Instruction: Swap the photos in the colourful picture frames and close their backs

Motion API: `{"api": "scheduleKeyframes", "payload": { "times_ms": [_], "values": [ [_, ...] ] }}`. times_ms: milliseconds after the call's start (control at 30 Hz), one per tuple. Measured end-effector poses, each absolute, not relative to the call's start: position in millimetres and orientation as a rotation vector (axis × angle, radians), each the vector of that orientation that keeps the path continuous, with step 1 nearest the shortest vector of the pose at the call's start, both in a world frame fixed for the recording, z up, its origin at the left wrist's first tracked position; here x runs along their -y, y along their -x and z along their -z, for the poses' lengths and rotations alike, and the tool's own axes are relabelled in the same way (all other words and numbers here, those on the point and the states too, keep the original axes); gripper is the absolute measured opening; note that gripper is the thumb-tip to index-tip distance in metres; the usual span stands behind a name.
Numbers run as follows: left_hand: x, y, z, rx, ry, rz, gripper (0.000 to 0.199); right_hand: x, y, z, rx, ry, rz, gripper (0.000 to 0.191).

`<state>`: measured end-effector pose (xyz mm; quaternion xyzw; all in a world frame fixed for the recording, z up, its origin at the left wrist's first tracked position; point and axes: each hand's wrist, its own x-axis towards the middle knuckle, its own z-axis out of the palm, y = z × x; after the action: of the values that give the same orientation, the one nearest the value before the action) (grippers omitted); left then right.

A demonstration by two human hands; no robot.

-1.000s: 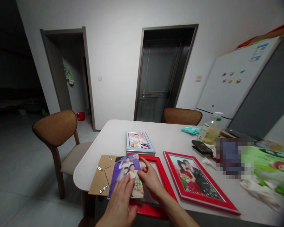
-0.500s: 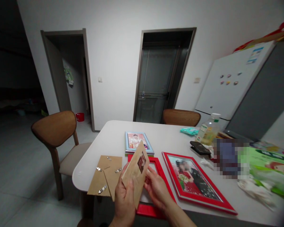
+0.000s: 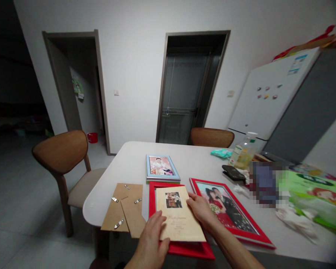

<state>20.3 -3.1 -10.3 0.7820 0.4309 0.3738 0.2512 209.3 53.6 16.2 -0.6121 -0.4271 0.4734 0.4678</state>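
A cream printed sheet (image 3: 182,224) with a small photo and reddish lettering is between my hands, over a red picture frame (image 3: 190,249). My left hand (image 3: 152,239) holds its lower left edge, the fingers along the side and the thumb at the bottom corner. On the right edge, my right hand (image 3: 200,210) grips it with bent fingers. Most of the frame's inside is hidden beneath the sheet. To the left lies a brown backing board (image 3: 114,209) with metal clips, its loose-looking flap (image 3: 133,218) reaching toward my left hand.
Right of my hands lies another red frame (image 3: 232,213) with a couple's photo. Behind is a blue frame (image 3: 162,166). A dark wallet-like item (image 3: 233,173), a bottle (image 3: 243,151), crumpled tissue (image 3: 299,226) and a green package (image 3: 316,190) crowd the table's right side.
The sheet, earlier held up on edge and tilted, has come down nearly flat over the red frame, its printed face up. My left hand has opened out somewhat along its edge.
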Motion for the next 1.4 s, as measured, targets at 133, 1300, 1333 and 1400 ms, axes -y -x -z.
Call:
{"api": "scheduleKeyframes", "payload": {
  "times_ms": [133, 1300, 1333, 1400],
  "values": [
    [3, -19, 22, -1.115, -2.428, -0.98, 0.049, -59, -204, -15, 1.107, 1.552, -1.068, 0.046],
    [4, -28, -5, -1.319, -2.47, -0.798, 0.023, -46, -214, -4, 1.741, 1.882, -0.196, 0.036],
    [4, -27, -3, -1.296, -2.484, -0.843, 0.023, -45, -213, -4, 1.732, 1.883, -0.191, 0.036],
    [4, -26, 1, -1.249, -2.487, -0.946, 0.024, -42, -212, -2, 1.717, 1.883, -0.192, 0.036]
  ]
}}
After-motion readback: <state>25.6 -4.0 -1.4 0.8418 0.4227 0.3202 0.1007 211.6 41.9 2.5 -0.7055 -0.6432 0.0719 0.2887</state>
